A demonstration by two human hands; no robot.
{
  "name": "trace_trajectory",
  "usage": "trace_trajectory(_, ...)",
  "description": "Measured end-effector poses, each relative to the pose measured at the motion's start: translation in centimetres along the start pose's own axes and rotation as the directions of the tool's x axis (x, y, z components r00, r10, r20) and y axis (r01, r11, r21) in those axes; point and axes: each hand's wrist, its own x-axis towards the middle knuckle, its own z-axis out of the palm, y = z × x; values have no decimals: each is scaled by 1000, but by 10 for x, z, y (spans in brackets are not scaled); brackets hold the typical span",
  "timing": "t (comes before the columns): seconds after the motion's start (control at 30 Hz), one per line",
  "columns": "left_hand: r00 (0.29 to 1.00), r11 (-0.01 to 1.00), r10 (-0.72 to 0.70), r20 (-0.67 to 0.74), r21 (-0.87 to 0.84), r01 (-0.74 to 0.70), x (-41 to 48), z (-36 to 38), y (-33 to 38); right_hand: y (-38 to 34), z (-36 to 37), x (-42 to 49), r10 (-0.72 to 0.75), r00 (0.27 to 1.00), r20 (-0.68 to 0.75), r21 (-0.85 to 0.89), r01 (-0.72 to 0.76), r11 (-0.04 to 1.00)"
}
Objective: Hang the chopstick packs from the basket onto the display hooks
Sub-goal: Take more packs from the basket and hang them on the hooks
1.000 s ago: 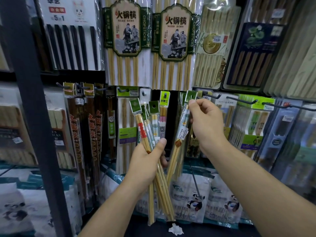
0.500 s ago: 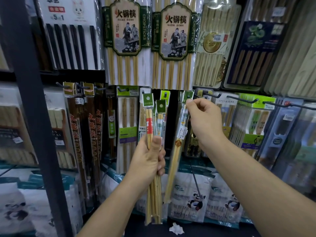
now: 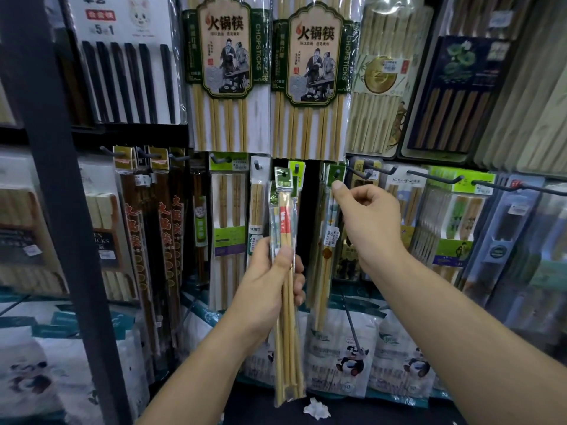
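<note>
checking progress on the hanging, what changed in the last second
The bundle of packs in the left hand swung from fanned and tilted to upright and gathered. The single pack in the right hand straightened from slanted to near vertical, its header staying up by the hooks. Both hands kept their grips; the hung packs did not move.

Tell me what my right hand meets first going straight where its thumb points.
Probably the green header card of the pack your right hand pinches, with its display hook just behind; depth is unclear.
</note>
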Motion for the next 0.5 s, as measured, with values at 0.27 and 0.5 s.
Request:
trace_trajectory(0.27, 995, 995, 55, 87, 74, -61, -2, 6, -1, -15, 2, -31, -71, 985, 158, 85, 58, 995)
trace_trajectory(0.5, 994, 993, 73, 78, 89, -80, -3, 4, -1, -22, 2, -33, 145, 955, 259, 213, -203, 956)
